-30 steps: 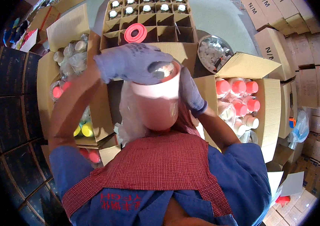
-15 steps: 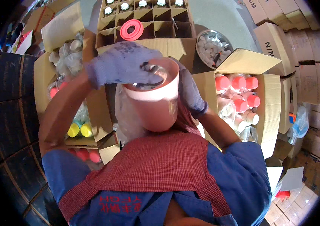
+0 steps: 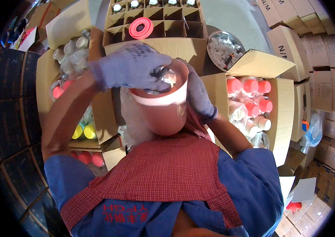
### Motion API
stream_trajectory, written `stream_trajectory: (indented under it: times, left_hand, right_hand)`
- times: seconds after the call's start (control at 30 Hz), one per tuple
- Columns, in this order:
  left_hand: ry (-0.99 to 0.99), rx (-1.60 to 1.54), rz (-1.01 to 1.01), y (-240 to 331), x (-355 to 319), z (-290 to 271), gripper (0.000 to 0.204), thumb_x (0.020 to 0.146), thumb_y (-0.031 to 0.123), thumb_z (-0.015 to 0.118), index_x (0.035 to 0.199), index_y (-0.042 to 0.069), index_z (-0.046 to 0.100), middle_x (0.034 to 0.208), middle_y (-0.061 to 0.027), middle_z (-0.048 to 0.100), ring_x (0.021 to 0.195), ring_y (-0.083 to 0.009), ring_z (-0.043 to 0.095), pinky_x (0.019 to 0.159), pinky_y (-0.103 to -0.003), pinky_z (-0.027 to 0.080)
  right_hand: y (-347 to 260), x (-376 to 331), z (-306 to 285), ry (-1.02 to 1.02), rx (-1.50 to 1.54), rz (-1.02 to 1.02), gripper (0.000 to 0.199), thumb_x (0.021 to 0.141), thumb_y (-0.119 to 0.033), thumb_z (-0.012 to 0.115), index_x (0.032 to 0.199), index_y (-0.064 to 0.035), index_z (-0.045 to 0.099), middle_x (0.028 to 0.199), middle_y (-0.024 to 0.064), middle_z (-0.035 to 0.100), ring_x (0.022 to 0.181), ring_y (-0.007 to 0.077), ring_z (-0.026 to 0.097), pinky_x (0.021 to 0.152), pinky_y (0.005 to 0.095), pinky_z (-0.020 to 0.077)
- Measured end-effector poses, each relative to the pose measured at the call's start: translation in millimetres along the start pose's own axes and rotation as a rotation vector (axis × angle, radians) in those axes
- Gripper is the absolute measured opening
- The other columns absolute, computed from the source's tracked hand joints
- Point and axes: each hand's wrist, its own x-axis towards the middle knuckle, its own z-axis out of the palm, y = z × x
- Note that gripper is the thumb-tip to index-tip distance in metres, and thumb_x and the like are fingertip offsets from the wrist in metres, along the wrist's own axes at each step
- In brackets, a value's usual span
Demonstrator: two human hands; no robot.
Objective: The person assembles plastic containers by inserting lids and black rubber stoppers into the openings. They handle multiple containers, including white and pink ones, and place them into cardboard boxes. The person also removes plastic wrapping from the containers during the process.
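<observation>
One pink container (image 3: 163,108), two gloved hands (image 3: 132,69)

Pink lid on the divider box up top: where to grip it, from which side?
Take the pink lid by its rim, from straight above. It lies flat on the cardboard dividers, round and shallow, edge exposed all around. Both gloved hands are busy on the pink cup.

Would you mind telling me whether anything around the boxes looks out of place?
One thing: a pink lid lies loose across the dividers of the partitioned carton, whose other cells show capped bottles. Nothing looks spilled or damaged.
</observation>
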Motion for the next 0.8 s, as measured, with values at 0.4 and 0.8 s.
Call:
stream_trajectory:
  times: [0.4, 0.8]
  left_hand:
    - [-0.074, -0.034, -0.068, 19.2, 1.7, -3.5, 0.045, 0.084, 0.035, 0.063, 0.12, 0.009, 0.057, 0.101, -0.0162, 0.061, 0.093, -0.0326, 0.06, 0.083, -0.041, 0.048]
    - [0.449, -0.209, -0.332, 61.6, -135.1, 159.7, 0.046, 0.089, 0.03, 0.055, 0.126, 0.002, 0.053, 0.136, -0.0149, 0.048, 0.125, -0.0312, 0.046, 0.109, -0.046, 0.031]
  right_hand:
    - [-13.9, 12.8, -8.5, 0.059, -0.237, -0.316, 0.045, 0.096, -0.012, 0.039, 0.136, 0.0065, 0.038, 0.127, 0.0161, 0.052, 0.117, 0.0237, 0.049, 0.102, 0.0338, 0.0362]
    - [-94.8, -15.4, -63.1, -0.396, -1.063, -0.28, 0.067, 0.076, -0.036, 0.073, 0.127, 0.0005, 0.052, 0.121, 0.0173, 0.055, 0.104, 0.0308, 0.059, 0.092, 0.0378, 0.0466]
